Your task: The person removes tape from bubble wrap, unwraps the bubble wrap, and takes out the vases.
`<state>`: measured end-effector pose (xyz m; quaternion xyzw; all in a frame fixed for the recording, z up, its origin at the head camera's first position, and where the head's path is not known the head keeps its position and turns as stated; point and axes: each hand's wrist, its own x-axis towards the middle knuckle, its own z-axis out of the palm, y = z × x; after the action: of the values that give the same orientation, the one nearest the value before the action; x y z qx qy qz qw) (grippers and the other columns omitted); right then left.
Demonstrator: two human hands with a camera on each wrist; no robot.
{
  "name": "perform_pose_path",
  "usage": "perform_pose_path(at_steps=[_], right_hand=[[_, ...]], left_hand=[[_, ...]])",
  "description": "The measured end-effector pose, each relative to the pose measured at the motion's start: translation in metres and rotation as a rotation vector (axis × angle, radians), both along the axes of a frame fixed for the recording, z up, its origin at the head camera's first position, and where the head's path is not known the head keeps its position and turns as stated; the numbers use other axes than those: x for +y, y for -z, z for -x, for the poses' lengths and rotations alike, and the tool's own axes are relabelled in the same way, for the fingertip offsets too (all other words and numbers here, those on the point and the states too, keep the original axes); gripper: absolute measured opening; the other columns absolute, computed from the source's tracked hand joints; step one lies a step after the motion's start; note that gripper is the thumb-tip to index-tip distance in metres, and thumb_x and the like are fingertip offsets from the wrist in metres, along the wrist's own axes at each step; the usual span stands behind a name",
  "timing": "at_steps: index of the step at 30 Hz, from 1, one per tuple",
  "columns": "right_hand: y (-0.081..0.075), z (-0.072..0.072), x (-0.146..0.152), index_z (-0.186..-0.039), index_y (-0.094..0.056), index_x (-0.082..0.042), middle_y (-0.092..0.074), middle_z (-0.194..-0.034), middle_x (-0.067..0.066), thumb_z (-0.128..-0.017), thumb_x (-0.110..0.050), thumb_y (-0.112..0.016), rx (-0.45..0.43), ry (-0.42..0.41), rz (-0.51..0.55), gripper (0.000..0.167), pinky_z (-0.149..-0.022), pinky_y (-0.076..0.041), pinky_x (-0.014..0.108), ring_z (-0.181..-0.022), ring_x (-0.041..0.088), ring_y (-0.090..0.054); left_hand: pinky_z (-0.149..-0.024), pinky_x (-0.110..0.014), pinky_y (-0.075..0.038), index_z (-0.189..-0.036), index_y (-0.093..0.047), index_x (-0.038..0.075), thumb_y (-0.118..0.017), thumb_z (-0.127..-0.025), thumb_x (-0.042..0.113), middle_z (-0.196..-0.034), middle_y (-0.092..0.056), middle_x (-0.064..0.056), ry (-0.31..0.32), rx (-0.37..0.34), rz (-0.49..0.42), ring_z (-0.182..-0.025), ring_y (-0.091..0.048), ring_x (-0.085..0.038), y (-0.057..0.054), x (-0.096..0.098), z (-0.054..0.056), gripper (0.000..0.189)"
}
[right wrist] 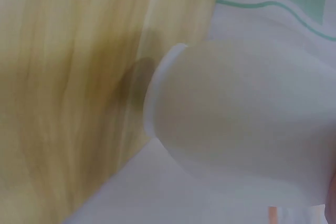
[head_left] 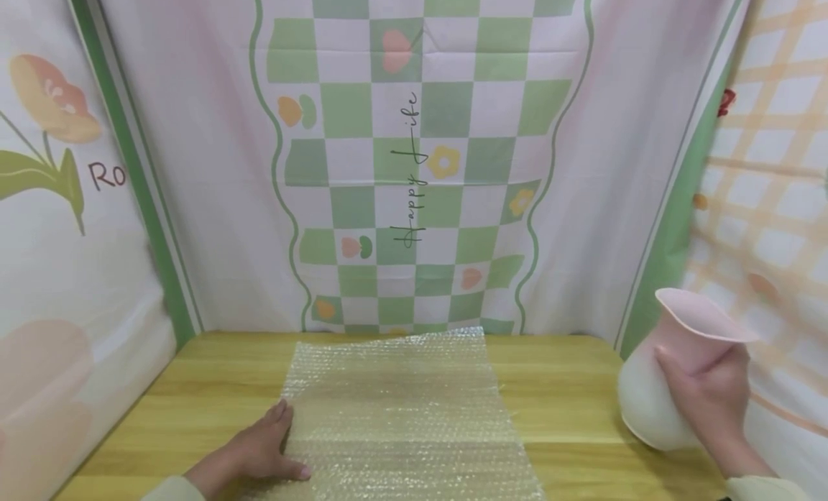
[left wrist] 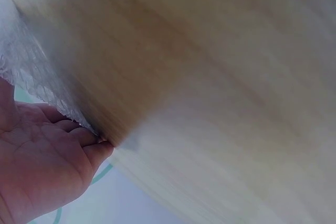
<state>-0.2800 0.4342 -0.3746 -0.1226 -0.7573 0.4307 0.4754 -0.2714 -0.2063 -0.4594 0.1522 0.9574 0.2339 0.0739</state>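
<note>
A sheet of clear bubble wrap (head_left: 401,415) lies over the middle of the wooden table. At its left edge rests my left hand (head_left: 259,443), thumb and fingers spread; the left wrist view shows the palm and fingertips beside the bubble wrap (left wrist: 37,72). On the right, my right hand (head_left: 711,397) grips a vase (head_left: 653,400) round its neck. This vase is pink at the flared mouth and whitish below, and it leans slightly. In the right wrist view its pale body (right wrist: 236,124) fills the middle, with a shadow on the wood beside its base.
The wooden table (head_left: 556,393) ends at a hanging cloth (head_left: 401,163) with green checks. Another cloth with a flower print (head_left: 58,271) hangs at the left, and an orange-checked one (head_left: 770,221) at the right, close to the vase.
</note>
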Motion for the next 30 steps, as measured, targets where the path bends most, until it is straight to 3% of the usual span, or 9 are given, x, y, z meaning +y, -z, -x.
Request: perform_pose_path(at_steps=[10,30], right_hand=[[0.015,0.006,0.017,-0.136,-0.045,-0.022,-0.051,-0.1,-0.014,-0.069,-0.005,-0.081,0.029,-0.016,0.017,0.078,-0.081,-0.037,0.009,-0.088,0.0,-0.047],[0.022,0.01,0.02,-0.137,-0.043,-0.021,-0.05,-0.101,-0.016,-0.069,-0.004,-0.081,0.027,-0.034,-0.009,0.08,-0.084,-0.037,0.009,-0.088,-0.002,-0.047]], left_hand=[[-0.107,-0.064,-0.025,-0.141,-0.029,-0.019,-0.082,-0.065,0.057,-0.148,-0.017,-0.04,-0.001,0.008,0.005,-0.135,-0.021,-0.055,0.001,-0.001,0.0,0.12],[-0.106,-0.064,-0.026,-0.14,-0.03,-0.02,-0.082,-0.064,0.057,-0.148,-0.018,-0.041,-0.006,0.013,0.008,-0.135,-0.022,-0.055,-0.001,0.0,0.0,0.12]])
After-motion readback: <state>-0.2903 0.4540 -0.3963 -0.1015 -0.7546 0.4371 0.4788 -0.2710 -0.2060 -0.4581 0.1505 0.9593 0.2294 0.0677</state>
